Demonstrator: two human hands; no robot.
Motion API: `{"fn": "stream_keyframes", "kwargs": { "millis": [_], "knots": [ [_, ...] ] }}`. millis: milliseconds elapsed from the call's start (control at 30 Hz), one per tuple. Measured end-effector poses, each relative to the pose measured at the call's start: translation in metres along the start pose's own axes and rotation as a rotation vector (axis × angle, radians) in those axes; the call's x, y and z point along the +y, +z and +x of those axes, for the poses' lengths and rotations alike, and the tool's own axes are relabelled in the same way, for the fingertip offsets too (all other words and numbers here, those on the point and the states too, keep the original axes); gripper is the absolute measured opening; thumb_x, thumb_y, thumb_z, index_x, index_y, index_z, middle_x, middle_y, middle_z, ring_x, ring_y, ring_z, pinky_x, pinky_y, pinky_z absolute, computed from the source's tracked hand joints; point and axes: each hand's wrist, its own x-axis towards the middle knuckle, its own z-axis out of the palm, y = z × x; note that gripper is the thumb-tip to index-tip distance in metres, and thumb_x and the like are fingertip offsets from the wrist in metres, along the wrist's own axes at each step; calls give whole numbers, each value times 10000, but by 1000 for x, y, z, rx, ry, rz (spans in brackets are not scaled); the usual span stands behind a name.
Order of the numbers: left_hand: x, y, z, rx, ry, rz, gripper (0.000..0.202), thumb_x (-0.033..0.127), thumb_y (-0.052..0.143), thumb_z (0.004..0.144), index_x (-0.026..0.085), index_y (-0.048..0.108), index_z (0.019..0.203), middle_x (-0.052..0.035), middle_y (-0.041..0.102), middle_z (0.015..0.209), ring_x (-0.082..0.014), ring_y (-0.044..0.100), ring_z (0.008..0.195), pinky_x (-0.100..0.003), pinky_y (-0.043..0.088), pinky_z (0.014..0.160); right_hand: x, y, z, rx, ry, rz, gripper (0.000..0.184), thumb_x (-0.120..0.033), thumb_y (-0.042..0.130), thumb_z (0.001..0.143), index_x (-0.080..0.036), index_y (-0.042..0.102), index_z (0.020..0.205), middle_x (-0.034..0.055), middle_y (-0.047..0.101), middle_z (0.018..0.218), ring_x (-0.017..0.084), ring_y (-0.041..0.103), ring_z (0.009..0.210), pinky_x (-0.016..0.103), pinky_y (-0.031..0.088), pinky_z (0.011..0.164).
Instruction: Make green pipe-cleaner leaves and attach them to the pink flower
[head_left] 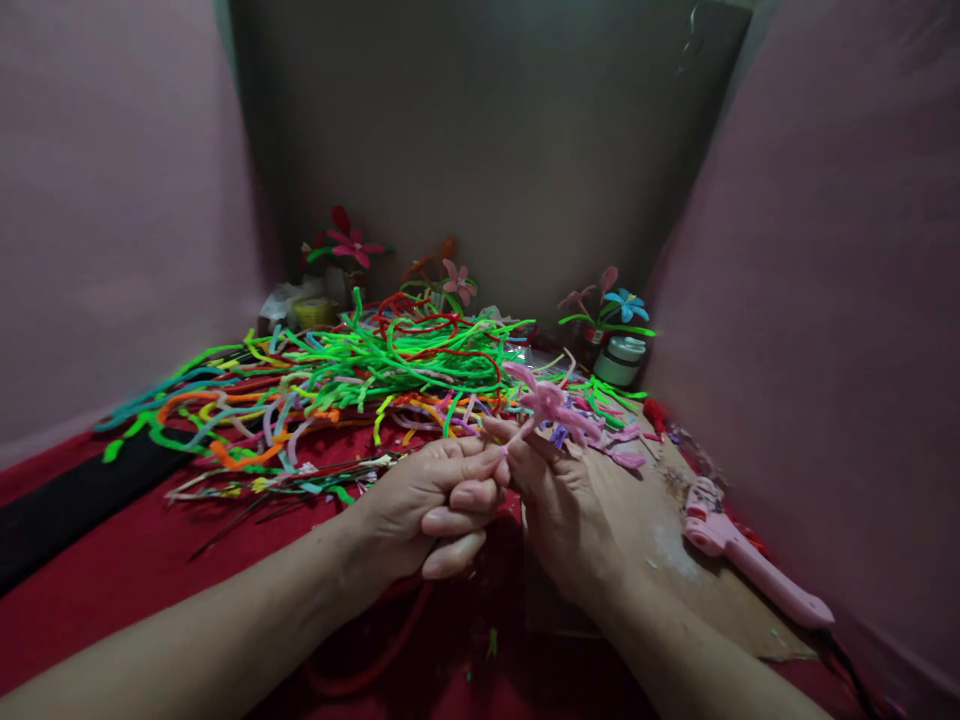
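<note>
A pink pipe-cleaner flower point(549, 402) with several looped petals is between my two hands, its head tilted to the right. My left hand point(450, 495) is closed, with thumb and forefinger pinching the thin pink stem end. The fingers of my right hand point(559, 490) are closed on the stem just below the petals. The right fingertips are partly hidden behind the flower and the other hand. Just behind the hands lies a large heap of pipe cleaners point(405, 355), mostly bright green, with red, orange, yellow and lilac ones.
A pink glue gun point(757, 570) rests on a cardboard sheet point(675, 540) at the right. Finished flowers in small pots, including a blue one point(627, 305), stand along the back beside a white jar point(621, 360). Pink walls point(825, 300) rise on both sides. A black strip point(82, 505) lies at left on the red cloth point(172, 580).
</note>
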Motion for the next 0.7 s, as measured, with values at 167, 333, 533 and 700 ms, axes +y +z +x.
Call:
{"fn": "stream_keyframes", "kwargs": {
  "millis": [167,333,533,700],
  "knots": [
    [1,5,-2,206,131,678,247,339,418,853,160,483,695,75,370,455,-31,280,308,-148,286,310,13,2,3,66,4,114,237,-317,545,803,-206,661,978,21,647,821,135,557,732,287,424,746],
    [-12,-5,-2,356,586,1636,157,229,422,837,149,550,797,-8,537,668,-97,474,563,-211,373,530,14,2,4,102,36,58,234,-333,553,791,-214,672,954,29,666,843,180,586,833,313,432,782],
    [-6,1,-1,389,496,1269,220,221,415,852,175,598,965,-7,616,771,-93,555,650,-195,422,612,-2,3,0,46,-5,-95,154,-278,572,772,-254,683,876,-13,656,816,164,580,805,282,440,757],
    [3,12,-1,337,102,583,229,368,500,808,154,564,759,81,394,434,-28,304,291,-147,247,298,0,2,0,18,29,-41,220,-309,565,774,-234,670,952,7,666,776,185,595,803,317,452,759]
  ]
}}
